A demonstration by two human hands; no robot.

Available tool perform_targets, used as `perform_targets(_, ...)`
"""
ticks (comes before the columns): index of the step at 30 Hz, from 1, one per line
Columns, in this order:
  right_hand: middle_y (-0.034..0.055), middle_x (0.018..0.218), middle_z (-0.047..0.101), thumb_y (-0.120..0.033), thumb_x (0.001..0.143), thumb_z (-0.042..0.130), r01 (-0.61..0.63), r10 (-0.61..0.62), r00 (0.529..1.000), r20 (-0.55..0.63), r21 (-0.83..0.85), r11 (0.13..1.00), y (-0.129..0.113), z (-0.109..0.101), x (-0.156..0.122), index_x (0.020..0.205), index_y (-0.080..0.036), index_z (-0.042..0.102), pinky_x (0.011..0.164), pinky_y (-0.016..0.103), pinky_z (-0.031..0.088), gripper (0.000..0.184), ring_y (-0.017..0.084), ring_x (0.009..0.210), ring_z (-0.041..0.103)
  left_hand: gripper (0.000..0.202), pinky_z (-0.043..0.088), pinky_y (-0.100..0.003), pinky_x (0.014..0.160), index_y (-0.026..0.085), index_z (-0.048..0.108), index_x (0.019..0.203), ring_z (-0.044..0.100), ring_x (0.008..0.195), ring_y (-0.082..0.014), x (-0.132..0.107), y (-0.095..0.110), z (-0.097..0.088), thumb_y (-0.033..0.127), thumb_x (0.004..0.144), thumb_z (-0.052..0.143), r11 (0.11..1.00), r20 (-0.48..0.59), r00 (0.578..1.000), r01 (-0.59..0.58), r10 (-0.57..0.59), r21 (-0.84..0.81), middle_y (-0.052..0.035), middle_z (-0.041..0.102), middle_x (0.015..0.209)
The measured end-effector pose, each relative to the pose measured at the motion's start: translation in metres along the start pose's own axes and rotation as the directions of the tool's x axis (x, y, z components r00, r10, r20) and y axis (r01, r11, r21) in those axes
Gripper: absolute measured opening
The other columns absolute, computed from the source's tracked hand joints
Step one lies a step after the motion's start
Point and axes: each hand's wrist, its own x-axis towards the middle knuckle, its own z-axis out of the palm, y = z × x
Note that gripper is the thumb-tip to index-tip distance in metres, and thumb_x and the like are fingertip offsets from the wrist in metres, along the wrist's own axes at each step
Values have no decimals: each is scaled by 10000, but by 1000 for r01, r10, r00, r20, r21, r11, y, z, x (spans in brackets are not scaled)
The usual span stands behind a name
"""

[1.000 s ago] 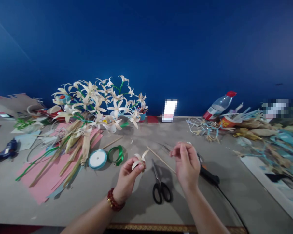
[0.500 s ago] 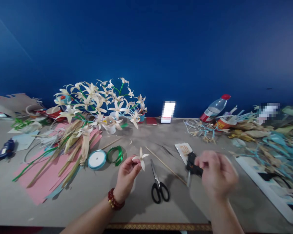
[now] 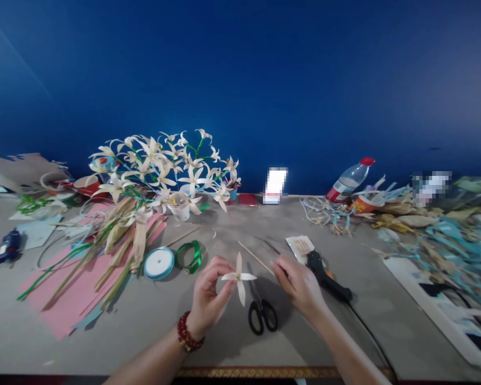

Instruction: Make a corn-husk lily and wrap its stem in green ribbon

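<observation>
Pinched between thumb and fingers of my left hand (image 3: 212, 289) is a small cream flower (image 3: 239, 277) with four pointed petals, its face towards me. To the right, my right hand (image 3: 299, 283) is closed, fingers together, over a thin wooden stick (image 3: 255, 258); whatever its fingertips may hold is hidden. Black-handled scissors (image 3: 260, 315) lie between the hands, blades partly behind the flower. A black hot glue gun (image 3: 328, 278) rests beyond my right hand, nozzle on a small white packet (image 3: 299, 243), with its cord running to the front edge.
Cream flowers on green stems (image 3: 192, 176) stand in cups at the back left. Nearby are a ribbon roll (image 3: 159, 263), green ribbon (image 3: 189, 256), pink paper (image 3: 60, 299) and a blue glue gun (image 3: 4, 248). A power strip (image 3: 425, 299), husks and a bottle (image 3: 348, 179) occupy the right.
My right hand has moved left, away from the black glue gun, whose handle and cord now show. The flower has shifted slightly right and down with my left hand, turning its face towards me.
</observation>
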Motion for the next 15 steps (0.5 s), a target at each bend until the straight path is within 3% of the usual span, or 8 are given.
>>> perform_targets(3, -21, 557, 462, -344, 994, 443, 16, -16, 1000, 3, -87, 996, -1, 5, 0, 565, -212, 446, 510, 259, 299, 449, 130, 503, 435, 101, 429, -311, 709, 180, 627, 785, 570, 772, -198, 1, 2, 1, 193, 878, 592, 999, -5, 1000, -19, 19, 27, -68, 632, 787)
perform_targets(5, -1, 606, 523, -328, 984, 453, 42, -38, 999, 35, -100, 994, 0, 6, 4, 604, -210, 513, 535, 257, 340, 402, 143, 551, 488, 91, 432, -317, 705, 182, 629, 788, 572, 766, -201, 1, 3, 1, 187, 872, 593, 998, -4, 999, -35, 35, 46, -70, 637, 783)
perform_targets(8, 71, 861, 662, -256, 957, 439, 111, -105, 991, 83, -68, 992, 1, 5, 11, 861, -205, 643, 675, 287, 449, 231, 201, 787, 609, 74, 436, -324, 704, 189, 637, 798, 573, 756, -205, 1, 2, 1, 164, 857, 599, 995, 1, 997, -73, 73, 61, -70, 643, 775)
perform_targets(10, 86, 969, 679, -240, 947, 447, 112, -109, 990, 86, -34, 993, 0, 3, 12, 1005, -211, 648, 699, 301, 472, 211, 210, 843, 625, 74, 440, -333, 713, 192, 645, 804, 578, 763, -211, 1, 1, 1, 154, 849, 602, 995, 1, 997, -80, 80, 63, -73, 647, 774)
perform_targets(12, 58, 837, 667, -277, 952, 485, 68, -66, 995, 68, -31, 997, -3, -1, 12, 892, -217, 655, 629, 286, 454, 190, 189, 720, 606, 68, 445, -346, 723, 193, 655, 814, 584, 772, -220, 0, 0, 1, 158, 846, 606, 996, -1, 998, -64, 64, 61, -78, 649, 779)
perform_targets(15, 27, 638, 599, -317, 943, 551, 90, -87, 995, 41, -68, 994, -7, -8, 12, 607, -213, 575, 625, 293, 434, 352, 179, 631, 557, 72, 446, -356, 733, 194, 660, 830, 587, 785, -224, -2, -3, 1, 148, 845, 607, 996, 9, 998, -67, 66, 57, -79, 652, 788)
